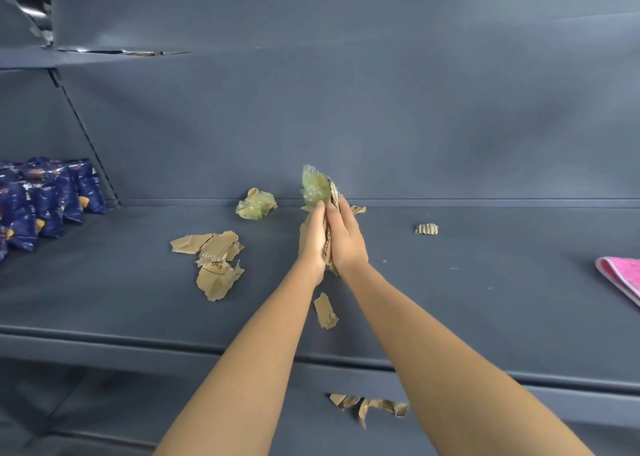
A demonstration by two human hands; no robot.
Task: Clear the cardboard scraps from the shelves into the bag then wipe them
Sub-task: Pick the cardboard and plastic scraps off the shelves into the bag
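Cardboard scraps (333, 194) stand pressed between two flat palms over the middle of the shelf (485, 282) — left hand (311, 239) and right hand (348, 239), fingers straight. Loose pieces (211, 261) lie at nine o'clock, pink cloth (620, 279) at three.
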